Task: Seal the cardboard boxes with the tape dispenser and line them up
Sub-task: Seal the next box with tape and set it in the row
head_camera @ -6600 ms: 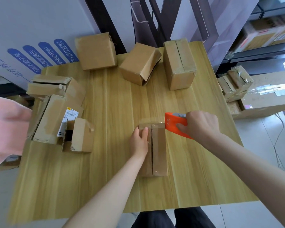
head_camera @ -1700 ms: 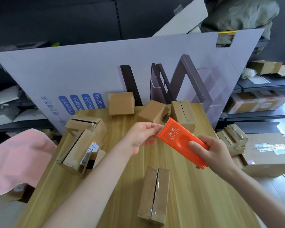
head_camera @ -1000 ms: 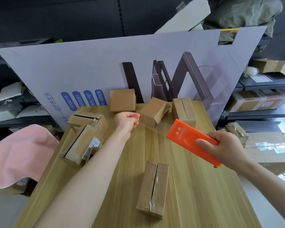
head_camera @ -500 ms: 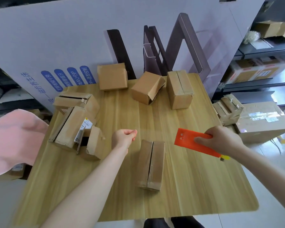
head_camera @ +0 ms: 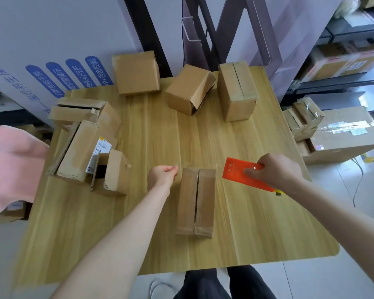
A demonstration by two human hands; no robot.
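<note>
Status: you're mid-seal on the box point(head_camera: 196, 200) lying near the front edge of the tabletop point(head_camera: 257, 223), long axis running front to back, centre seam facing up. Your right hand point(head_camera: 274, 170) is closed around the orange tape dispenser point(head_camera: 243, 176), held just right of the box's far end, off the cardboard. Your left hand point(head_camera: 162, 174) is curled into a pinch just left of that same far end; looks like it's got the tape's free end stretched across to the dispenser, but clear tape barely reads here, so I can't tell for sure. The seam looks partly glossy, can't confirm whether a strip is already down. Judgement: this box is unfinished, and most of the job is left. Along the back edge: a closed box point(head_camera: 136, 72) at centre-left, a tilted box point(head_camera: 189, 89) with a flap gaping at its right end, and a tall box point(head_camera: 236, 89) whose top seam may be taped, hard to say. At the left edge there's a cluster of open boxes point(head_camera: 84, 143), flaps loose, one carrying a shipping label point(head_camera: 99, 152). Nothing's lined up yet; the boxes sit scattered around the edges. Hidden or cut off: dispenser's blade and roll are behind your hand, the far faces of the back boxes aren't visible, and the pink cloth point(head_camera: 11, 165) off the left edge covers whatever's under it.
</note>
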